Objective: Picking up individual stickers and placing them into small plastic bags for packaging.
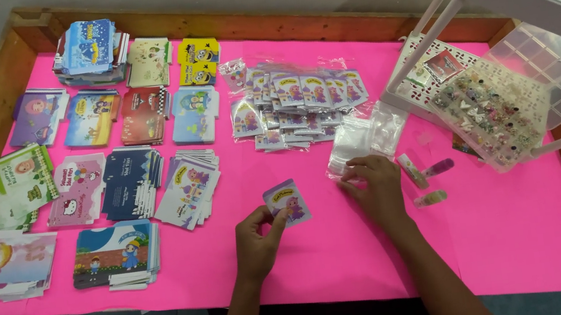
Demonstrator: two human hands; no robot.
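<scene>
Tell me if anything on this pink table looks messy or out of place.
Mostly tidy. Three small tubes lie loose and at odd angles beside the right hand, outside the clear bead box. The card stack above the left hand is fanned out unevenly.

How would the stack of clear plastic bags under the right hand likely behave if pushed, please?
The stack of clear plastic bags looks thin and glossy, so probably floppy, light and slippery. The right hand presses its edge; unpinned, bags might slide apart.

Purple cartoon card (287, 202) tilted, beside clear plastic bags (364, 140).
</scene>
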